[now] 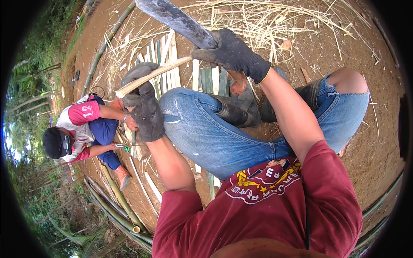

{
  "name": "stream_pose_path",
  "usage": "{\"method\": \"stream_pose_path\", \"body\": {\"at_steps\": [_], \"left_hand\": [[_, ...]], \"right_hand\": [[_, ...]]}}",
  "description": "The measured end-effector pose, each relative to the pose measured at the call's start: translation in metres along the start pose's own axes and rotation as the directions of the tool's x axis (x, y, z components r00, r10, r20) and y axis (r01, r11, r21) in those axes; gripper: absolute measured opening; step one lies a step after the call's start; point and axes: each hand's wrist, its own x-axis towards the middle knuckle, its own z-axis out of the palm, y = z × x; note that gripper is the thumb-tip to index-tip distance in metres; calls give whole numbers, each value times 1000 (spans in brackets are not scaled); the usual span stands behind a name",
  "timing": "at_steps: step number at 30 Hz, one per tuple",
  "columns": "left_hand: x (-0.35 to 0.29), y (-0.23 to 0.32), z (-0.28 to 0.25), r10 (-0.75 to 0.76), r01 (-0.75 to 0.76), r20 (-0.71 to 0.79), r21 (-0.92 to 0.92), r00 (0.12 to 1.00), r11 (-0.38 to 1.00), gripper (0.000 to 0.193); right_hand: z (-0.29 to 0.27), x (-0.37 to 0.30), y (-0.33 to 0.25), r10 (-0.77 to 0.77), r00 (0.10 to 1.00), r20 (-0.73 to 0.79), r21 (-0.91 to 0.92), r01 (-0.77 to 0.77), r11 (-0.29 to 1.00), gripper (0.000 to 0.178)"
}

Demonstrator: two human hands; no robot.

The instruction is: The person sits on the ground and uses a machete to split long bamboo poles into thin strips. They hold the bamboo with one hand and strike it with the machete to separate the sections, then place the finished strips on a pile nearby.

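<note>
In a dark work glove, my left hand [144, 103] is closed around a pale split bamboo strip [157, 74], which slants up to the right above my knee. My right hand [232, 53], gloved too, grips a machete near the base of its blade. Its broad, scuffed grey blade [178, 21] points to the upper left, and a reddish-brown handle end [238, 82] sticks out below the glove. The strip's far end meets my right glove beside the blade; whether those fingers also pinch it is hidden.
Split bamboo slats [170, 53] lie in a row beyond my knees. Thin shavings [254, 26] litter the dirt at the top. On the left a co-worker [81, 124] in a cap crouches close by, hands low. Whole bamboo poles [118, 208] lie at lower left.
</note>
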Motion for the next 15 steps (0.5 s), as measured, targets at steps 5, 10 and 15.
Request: {"method": "stream_pose_path", "body": {"at_steps": [5,10,15], "left_hand": [[-1,5,1,15,-15,6,53,1000,998,54],[3,-3,9,73,-60,68,-169,995,984,42],[0,10,11,-206,202,-101,-46,973,978,25]], "right_hand": [[-34,-15,-3,-257,901,-350,-86,243,966,16],[-87,-11,56,166,834,-527,761,375,530,26],[-76,-17,106,549,681,-485,824,145,548,23]]}}
